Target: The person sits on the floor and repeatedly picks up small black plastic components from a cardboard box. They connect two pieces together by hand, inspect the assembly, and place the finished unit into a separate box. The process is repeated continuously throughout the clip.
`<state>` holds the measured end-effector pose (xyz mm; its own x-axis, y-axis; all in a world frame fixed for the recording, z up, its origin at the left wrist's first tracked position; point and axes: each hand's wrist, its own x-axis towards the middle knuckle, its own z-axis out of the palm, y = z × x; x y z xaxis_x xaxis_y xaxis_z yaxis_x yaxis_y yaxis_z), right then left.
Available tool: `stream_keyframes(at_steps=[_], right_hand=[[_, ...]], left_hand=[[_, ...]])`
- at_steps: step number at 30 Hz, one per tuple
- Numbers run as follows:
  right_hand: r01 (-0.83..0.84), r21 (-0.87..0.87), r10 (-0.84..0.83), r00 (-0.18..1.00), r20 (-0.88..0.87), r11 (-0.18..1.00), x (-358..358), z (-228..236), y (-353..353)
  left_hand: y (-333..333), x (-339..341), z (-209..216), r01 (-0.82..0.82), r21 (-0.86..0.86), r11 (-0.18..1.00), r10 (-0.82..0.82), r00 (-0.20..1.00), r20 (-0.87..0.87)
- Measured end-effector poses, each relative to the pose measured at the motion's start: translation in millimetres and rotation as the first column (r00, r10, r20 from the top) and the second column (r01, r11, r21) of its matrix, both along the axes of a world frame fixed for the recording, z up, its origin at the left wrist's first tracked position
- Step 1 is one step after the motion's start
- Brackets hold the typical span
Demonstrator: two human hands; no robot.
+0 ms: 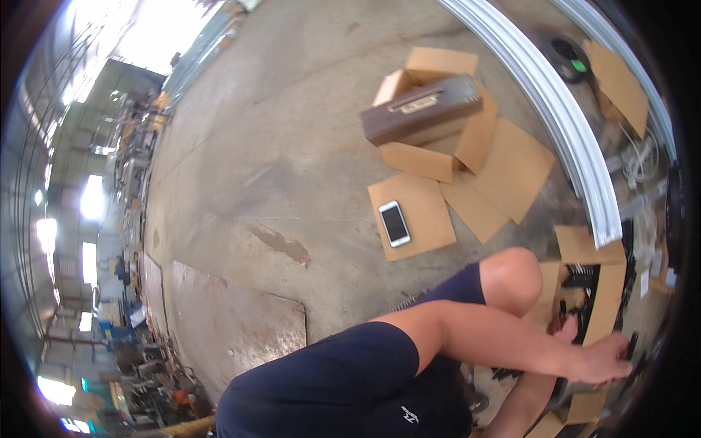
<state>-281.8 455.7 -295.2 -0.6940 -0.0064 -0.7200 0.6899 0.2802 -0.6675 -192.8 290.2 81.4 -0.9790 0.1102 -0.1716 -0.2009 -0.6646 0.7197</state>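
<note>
My left arm reaches across to the right. My left hand (pixel 604 358) is closed around a small black part (pixel 632 344), just outside an open cardboard box (pixel 610 296). My right hand (pixel 566 331) is partly hidden behind the left forearm and reaches into that box. Its fingers are curled at a dark item whose kind I cannot make out. Several black pieces (pixel 582 277) lie inside the box between its raised flaps.
A second open carton (pixel 416 160) holds a long dark brown box (pixel 423 109). Nearby, a white phone (pixel 394 223) lies on a cardboard sheet (pixel 427 237). Long silvery metal profiles (pixel 558 117) curve past on the right, beside a coiled white cable (pixel 641 162). A metal plate (pixel 234 314) covers floor at left.
</note>
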Motion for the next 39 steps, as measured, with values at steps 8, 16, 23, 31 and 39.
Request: stream_keyframes(at_steps=[8, 16, 23, 31, 39], right_hand=[[0.184, -0.313, -0.176, 0.983, 0.053, 0.932, 9, 36, 36], [-0.058, -0.836, -0.135, 0.978, -0.156, 0.546, 26, 198, 122], [-0.279, -0.729, -0.111, 0.893, -0.437, 0.625, 106, 280, 145], [0.073, -0.725, -0.431, 0.843, -0.322, 0.685, 150, 291, 134], [0.345, -0.262, -0.433, 0.733, -0.524, 0.901, 164, 269, 129]], left_hand=[[-12, -10, -11, -0.044, -0.02, 0.999, 0.044, 0.999, 0.002], [21, -33, -45, -0.145, -0.223, 0.964, 0.167, 0.982, 0.086], [71, 14, -47, 0.26, -0.135, 0.956, -0.246, 0.963, 0.11], [125, 30, -105, 0.451, -0.017, 0.892, -0.451, 0.892, 0.039], [122, 52, -82, 0.461, -0.121, 0.879, -0.446, 0.886, 0.129]])
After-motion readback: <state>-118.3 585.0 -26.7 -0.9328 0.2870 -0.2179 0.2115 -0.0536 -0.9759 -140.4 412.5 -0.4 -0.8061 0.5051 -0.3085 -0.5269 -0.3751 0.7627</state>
